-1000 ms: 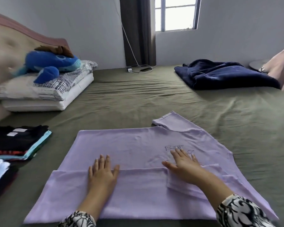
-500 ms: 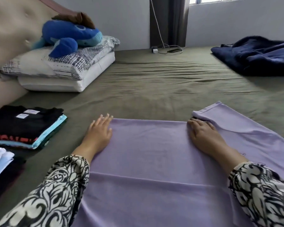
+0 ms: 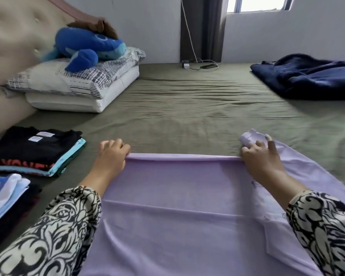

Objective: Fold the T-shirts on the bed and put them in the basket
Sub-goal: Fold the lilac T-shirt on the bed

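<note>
Lilac T-shirt (image 3: 179, 206) half-folded on bed (image 3: 187, 116)

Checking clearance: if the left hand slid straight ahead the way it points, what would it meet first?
Likely only bare sheet for a long stretch. The left hand, gripping the lilac T-shirt, points up the bed; the charger lies roughly beyond, depth unclear.

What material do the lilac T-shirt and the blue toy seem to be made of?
Lilac T-shirt: probably thin cotton jersey, matte; it drapes limp and creases softly. Blue toy: likely plush fabric, matte and fuzzy, with rounded stuffed shapes.
</note>
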